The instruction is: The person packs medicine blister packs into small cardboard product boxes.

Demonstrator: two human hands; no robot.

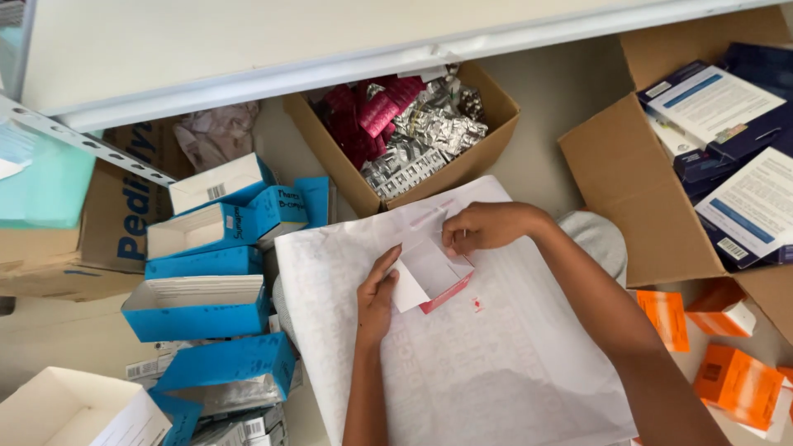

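Note:
A small white carton with a red side point(435, 279) lies open on a large white printed sheet point(496, 355) spread in front of me. My left hand point(377, 297) holds the carton's left flap and side. At the carton's top right flap, the fingers of my right hand point(481, 227) are pinched together. The carton's inside looks empty from here.
A brown cardboard box of silver and pink blister strips point(405, 132) stands behind the sheet. Open blue-and-white cartons point(206, 281) are piled at left. A large cardboard box with dark blue packs point(727, 157) is at right, orange cartons point(727, 363) below it. A white shelf edge point(330, 58) runs overhead.

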